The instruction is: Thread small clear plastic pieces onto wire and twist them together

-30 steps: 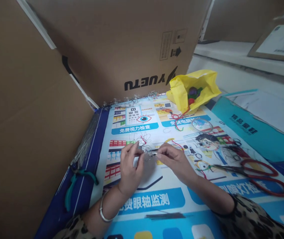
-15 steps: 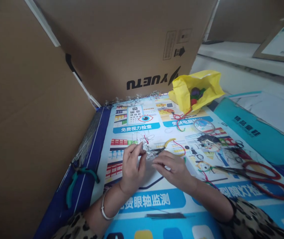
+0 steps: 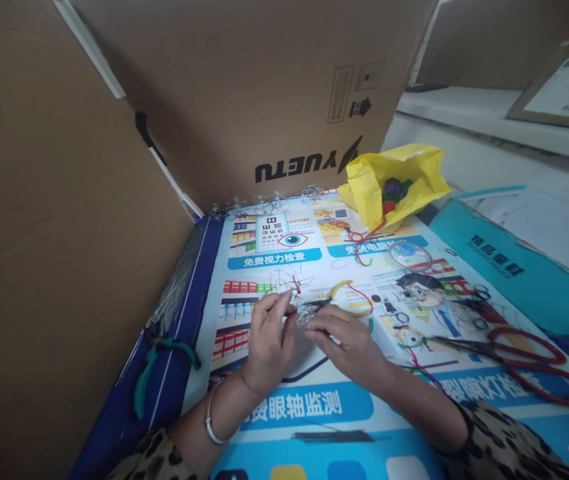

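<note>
A tangled thin wire piece (image 3: 284, 279) with a bit of red thread stands up between my hands over the printed sheet. My left hand (image 3: 270, 340) pinches its lower left part between thumb and fingers. Close beside it on the right, my right hand (image 3: 347, 340) has its fingertips pressed together at the wire's lower right end. Just behind my right hand lie yellow-handled pliers (image 3: 340, 293), their dark jaws near the wire. The fine wire ends at the fingertips are too small to make out.
Teal pliers (image 3: 148, 373) lie at the left, near a bundle of wires (image 3: 177, 273). Red-handled scissors (image 3: 529, 363) are at the right. A yellow bag (image 3: 364, 190) holds thread balls. Cardboard (image 3: 244, 93) stands behind; cut wires (image 3: 334, 436) lie in front.
My left hand has shifted slightly to the right, and its fingers have moved a little on the wire. My right hand stays nearly in place.
</note>
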A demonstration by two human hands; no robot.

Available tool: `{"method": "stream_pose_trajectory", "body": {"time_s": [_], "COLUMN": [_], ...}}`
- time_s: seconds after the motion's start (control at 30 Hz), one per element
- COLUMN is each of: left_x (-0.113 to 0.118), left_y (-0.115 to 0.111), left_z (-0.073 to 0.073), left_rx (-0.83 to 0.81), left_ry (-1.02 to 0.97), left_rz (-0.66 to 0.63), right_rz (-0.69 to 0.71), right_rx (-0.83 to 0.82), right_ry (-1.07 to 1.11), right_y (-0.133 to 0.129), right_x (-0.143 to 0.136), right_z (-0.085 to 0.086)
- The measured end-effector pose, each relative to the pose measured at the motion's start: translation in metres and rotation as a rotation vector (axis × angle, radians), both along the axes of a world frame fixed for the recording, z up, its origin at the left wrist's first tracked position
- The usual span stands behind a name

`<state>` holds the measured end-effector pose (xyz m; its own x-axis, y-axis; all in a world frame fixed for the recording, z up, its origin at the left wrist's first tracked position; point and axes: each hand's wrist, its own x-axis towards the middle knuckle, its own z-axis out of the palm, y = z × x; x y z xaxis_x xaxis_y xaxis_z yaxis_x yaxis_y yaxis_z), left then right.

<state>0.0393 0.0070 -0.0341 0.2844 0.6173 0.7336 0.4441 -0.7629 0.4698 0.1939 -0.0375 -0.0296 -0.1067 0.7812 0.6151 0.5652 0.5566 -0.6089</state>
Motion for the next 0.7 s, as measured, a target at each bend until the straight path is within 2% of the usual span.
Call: {"method": "stream_pose_trajectory", "body": {"time_s": [0.2, 0.47, 0.7], "left_x": [0.000, 0.001, 0.000], "left_y": [0.000, 0.006, 0.008], "left_z": [-0.002, -0.005, -0.004], "left_rx": [-0.011, -0.029, -0.066], "left_ry": [0.011, 0.036, 0.043], "left_rz": [-0.010, -0.041, -0.018], "right_rz": [0.003, -0.003, 0.019], "right_rx": [-0.033, -0.157, -0.144], "right_ry": [0.010, 0.083, 0.064], "right_y": [0.000, 0.004, 0.005], "right_x": [0.000, 0.003, 0.004], "right_z": [-0.001, -0.009, -0.011]}}
